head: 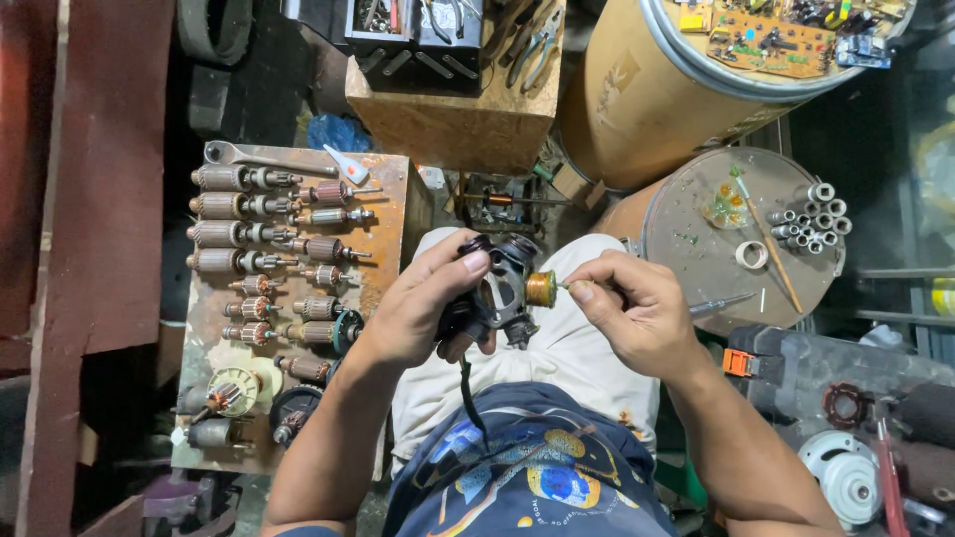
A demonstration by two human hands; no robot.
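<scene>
My left hand (pixel 423 303) grips a dark, greasy motor housing (pixel 502 288) held over my lap, with a black cable (pixel 468 393) hanging down from it. A copper-coloured commutator end (pixel 541 288) sticks out of the housing on its right side. My right hand (pixel 637 313) pinches the thin shaft tip (pixel 563 286) next to that copper end. A slim metal tool (pixel 721 304) pokes out to the right from behind my right hand; whether the hand holds it I cannot tell.
A rusty board (pixel 388 199) at left carries several motor armatures (pixel 239 234) in rows, a wrench (pixel 254 156) and a fan part (pixel 234 390). A round drum lid (pixel 686 224) at right holds small white tubes (pixel 811 219) and a stick. A wooden block with tools (pixel 458 109) stands ahead.
</scene>
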